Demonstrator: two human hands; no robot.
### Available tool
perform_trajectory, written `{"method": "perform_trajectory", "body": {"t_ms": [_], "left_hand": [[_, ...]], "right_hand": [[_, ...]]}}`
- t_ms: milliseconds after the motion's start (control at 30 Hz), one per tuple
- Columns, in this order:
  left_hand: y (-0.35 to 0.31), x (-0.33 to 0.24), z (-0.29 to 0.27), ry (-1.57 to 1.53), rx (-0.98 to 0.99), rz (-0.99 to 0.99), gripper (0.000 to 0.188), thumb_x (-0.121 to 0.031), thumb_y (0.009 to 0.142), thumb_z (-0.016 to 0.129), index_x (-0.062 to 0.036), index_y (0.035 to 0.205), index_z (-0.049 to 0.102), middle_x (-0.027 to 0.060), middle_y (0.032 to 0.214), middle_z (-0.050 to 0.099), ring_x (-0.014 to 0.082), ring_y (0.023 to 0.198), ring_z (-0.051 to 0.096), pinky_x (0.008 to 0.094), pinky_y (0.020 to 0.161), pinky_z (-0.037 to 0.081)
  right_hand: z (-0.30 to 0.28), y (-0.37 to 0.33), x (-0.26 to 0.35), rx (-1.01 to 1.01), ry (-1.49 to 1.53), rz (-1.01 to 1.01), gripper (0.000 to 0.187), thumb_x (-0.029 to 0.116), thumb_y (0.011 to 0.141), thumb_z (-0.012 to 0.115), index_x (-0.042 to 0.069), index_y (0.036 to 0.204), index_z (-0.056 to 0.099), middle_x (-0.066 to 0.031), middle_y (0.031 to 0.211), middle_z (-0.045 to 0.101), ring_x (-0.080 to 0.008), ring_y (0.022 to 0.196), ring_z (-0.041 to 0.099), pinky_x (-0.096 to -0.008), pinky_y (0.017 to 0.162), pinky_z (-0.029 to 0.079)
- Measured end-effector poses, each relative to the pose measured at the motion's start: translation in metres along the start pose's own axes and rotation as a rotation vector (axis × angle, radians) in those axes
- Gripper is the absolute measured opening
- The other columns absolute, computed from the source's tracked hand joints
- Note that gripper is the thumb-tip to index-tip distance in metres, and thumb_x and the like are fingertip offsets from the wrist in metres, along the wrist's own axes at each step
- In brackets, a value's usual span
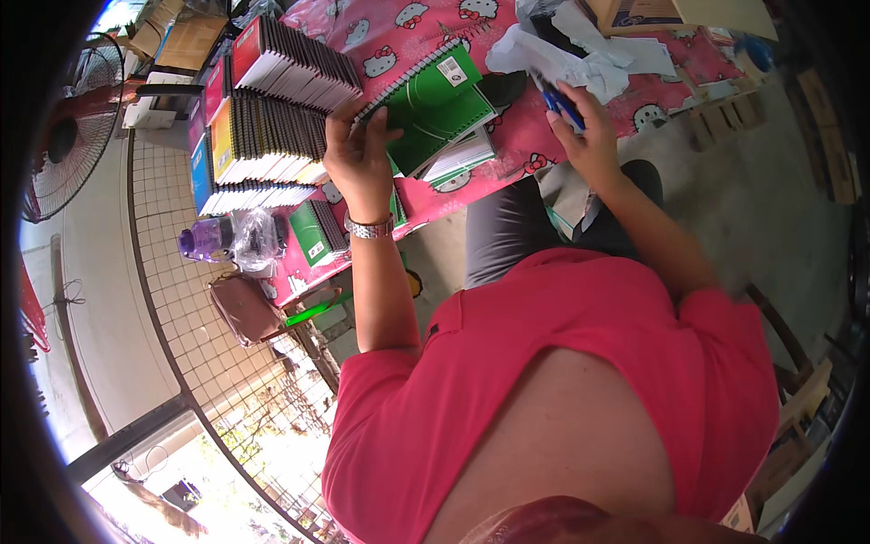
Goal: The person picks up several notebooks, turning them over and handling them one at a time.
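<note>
At the table, my left hand grips the spiral-bound edge of a green spiral notebook, its thumb against the cover. The notebook is tilted, and more green notebooks with white pages lie under it. To the right, my right hand is closed around small blue-handled pliers, whose dark tip points up and to the left. The pliers are held apart from the notebook. A metal-banded watch is on my left wrist.
Stacks of spiral notebooks stand left of my left hand. Smaller green notebooks, a purple bottle and a clear plastic bag are nearer. White crumpled paper lies at the back on the pink patterned tablecloth. A fan stands far left.
</note>
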State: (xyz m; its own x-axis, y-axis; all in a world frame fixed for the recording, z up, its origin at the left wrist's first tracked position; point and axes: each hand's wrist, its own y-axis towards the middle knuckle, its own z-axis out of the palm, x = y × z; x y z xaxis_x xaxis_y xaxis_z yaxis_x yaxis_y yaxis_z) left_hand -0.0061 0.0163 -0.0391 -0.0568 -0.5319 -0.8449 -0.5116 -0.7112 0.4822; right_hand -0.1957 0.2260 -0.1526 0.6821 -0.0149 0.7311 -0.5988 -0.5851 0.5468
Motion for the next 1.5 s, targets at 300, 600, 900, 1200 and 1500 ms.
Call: {"method": "perform_trajectory", "body": {"t_ms": [300,600,900,1200,1500], "left_hand": [[-0.003,0.017,-0.008,0.097,0.033,0.008,0.015,-0.005,0.098,0.058,0.0045,0.109,0.061,0.0042,0.09,0.067,0.0074,0.074,0.062,0.021,0.061,0.05],[-0.008,0.019,-0.011,0.396,-0.079,0.193,0.015,0.003,0.087,0.066,0.003,0.1,0.073,0.0078,0.086,0.072,0.0117,0.074,0.065,0.0252,0.064,0.051],[-0.008,0.001,-0.059,0.348,-0.407,0.076,0.01,-0.008,0.091,0.067,0.001,0.091,0.071,0.0053,0.084,0.074,0.0119,0.069,0.068,0.0275,0.055,0.053],[-0.049,0.087,-0.128,0.952,0.007,-0.009,0.011,-0.009,0.08,0.06,-0.0108,0.084,0.07,0.0063,0.087,0.069,0.0303,0.086,0.061,0.0427,0.078,0.048],[-0.052,0.194,-0.067,1.072,0.265,-0.097,0.035,-0.011,0.083,0.057,-0.0102,0.119,0.06,0.0161,0.128,0.056,0.0363,0.119,0.054,0.0555,0.092,0.044]], "right_hand": [[0.035,0.062,0.13,0.143,0.041,-0.381,0.057,0.023,0.074,0.079,0.009,0.127,0.061,-0.01,0.119,0.059,-0.029,0.103,0.058,-0.041,0.09,0.049],[0.034,0.061,0.139,0.367,0.153,-0.218,0.046,0.02,0.085,0.073,0.006,0.127,0.06,-0.0111,0.106,0.063,-0.0243,0.089,0.064,-0.0359,0.076,0.053],[0.003,0.065,0.091,0.341,0.393,0.175,0.041,0.021,0.093,0.068,0.008,0.13,0.059,-0.0073,0.111,0.067,-0.0124,0.094,0.063,-0.0288,0.083,0.051],[0.019,-0.002,-0.068,0.436,-0.363,-0.204,0.045,0.02,0.072,0.074,0.01,0.115,0.065,-0.0097,0.121,0.058,-0.0332,0.115,0.054,-0.0497,0.101,0.041],[0.175,0.201,-0.171,0.114,-0.179,0.291,0.041,0.037,0.089,0.063,0.004,0.112,0.065,-0.0145,0.086,0.072,-0.0342,0.08,0.07,-0.0395,0.074,0.056]]}}
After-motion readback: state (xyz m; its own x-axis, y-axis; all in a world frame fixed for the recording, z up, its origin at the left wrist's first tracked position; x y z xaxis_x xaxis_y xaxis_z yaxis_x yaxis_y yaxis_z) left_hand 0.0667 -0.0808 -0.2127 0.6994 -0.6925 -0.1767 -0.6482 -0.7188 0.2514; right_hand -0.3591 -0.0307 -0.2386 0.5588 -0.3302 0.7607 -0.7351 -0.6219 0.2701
